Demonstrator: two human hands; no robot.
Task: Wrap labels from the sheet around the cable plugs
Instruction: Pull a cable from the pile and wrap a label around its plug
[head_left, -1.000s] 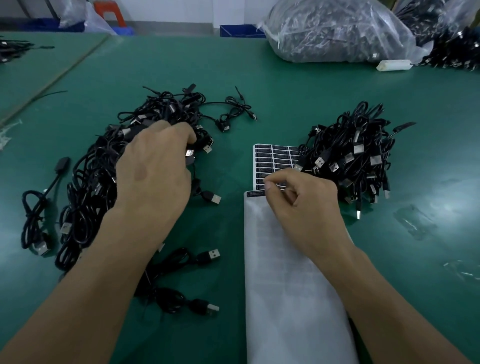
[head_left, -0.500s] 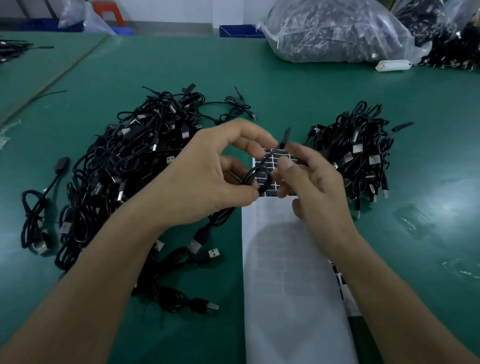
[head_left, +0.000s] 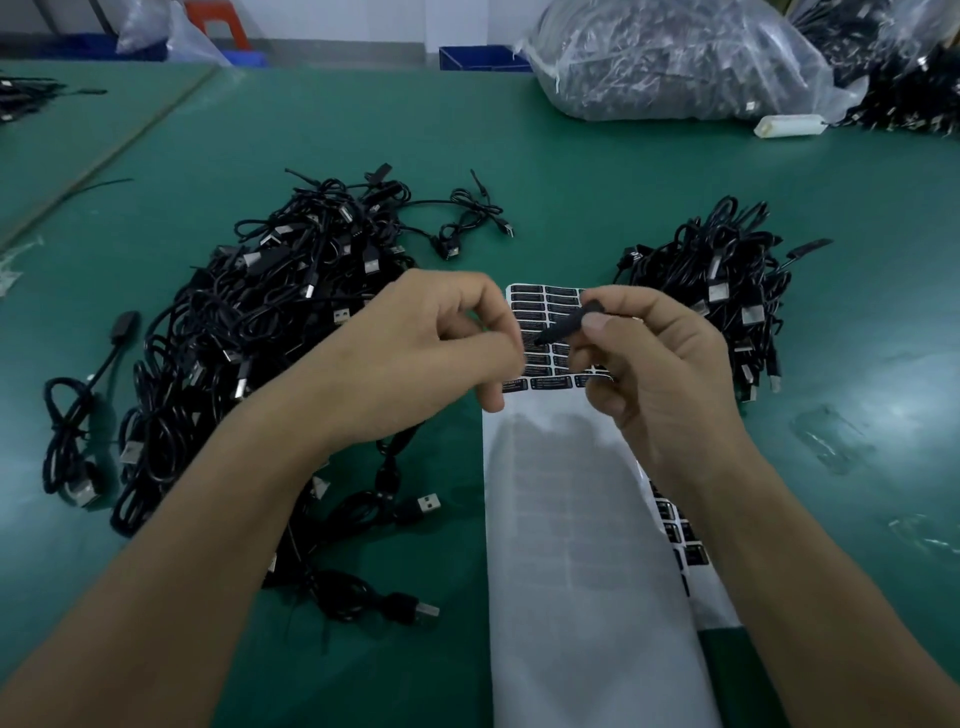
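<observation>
Closest to the camera, a white backing paper (head_left: 587, 571) lies lengthwise on the green table (head_left: 857, 364). A second sheet with black labels (head_left: 680, 535) shows from under its right edge. Left of the paper lie two loose USB cables (head_left: 395, 605), apart from each other.

Above the far end of the paper both hands are raised, close together. The right hand (head_left: 660, 364) pinches a black cable plug (head_left: 566, 325) between thumb and index finger, and the plug points down and to the left. The left hand (head_left: 415, 358) has its fingers curled, with the fingertips just beside the lower end of the plug. It is blurred, so I cannot tell what it holds.

Directly under the hands lies the label sheet (head_left: 540, 306), with black labels in rows. A large pile of black cables (head_left: 260, 332) is on the left, and a smaller pile (head_left: 727, 291) on the right touches the sheet's edge. One single cable (head_left: 78, 415) lies alone at the far left.

At the back stands a clear plastic bag (head_left: 675, 57) full of dark cables. Near it is a small white object (head_left: 789, 124).
</observation>
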